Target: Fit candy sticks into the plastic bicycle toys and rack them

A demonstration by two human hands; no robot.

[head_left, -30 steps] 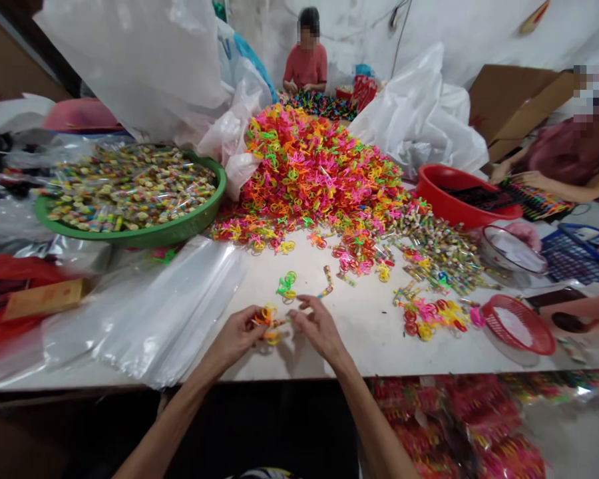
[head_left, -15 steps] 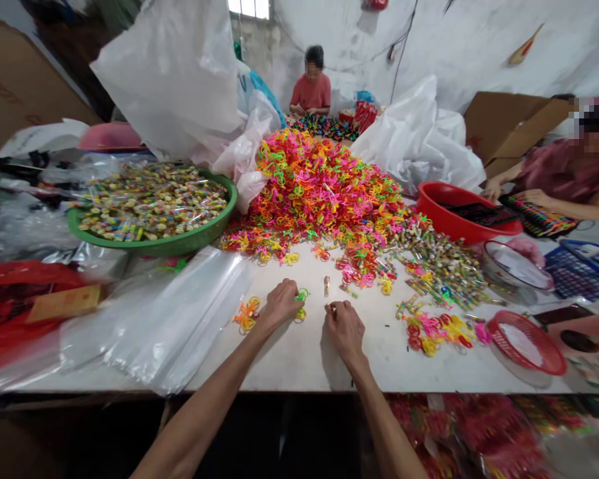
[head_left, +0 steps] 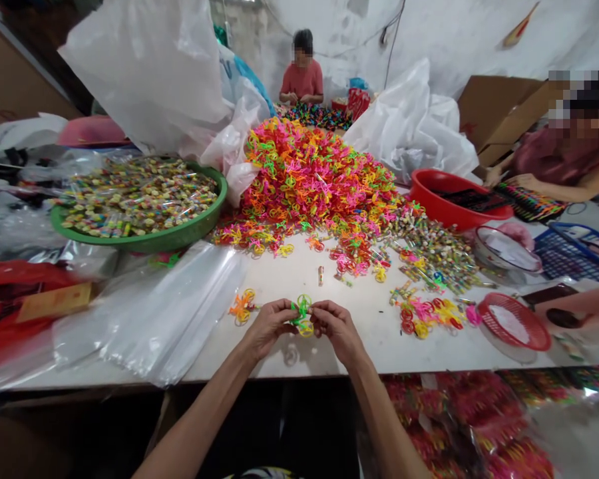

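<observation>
One green toy point(head_left: 303, 309) is above the surface point(head_left: 367, 342); the left hand point(head_left: 270, 324) clamps its left side, the right hand point(head_left: 338, 326) its right. An orange toy point(head_left: 241, 306) lies left of it; a tube point(head_left: 321, 275) beyond it.

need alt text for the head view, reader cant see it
A person's left hand and right hand hold a green and yellow plastic piece in a fingertip grip over a white table. An orange and yellow piece lies to the left; a colourful heap rises behind, with a green tub left of it.
</observation>
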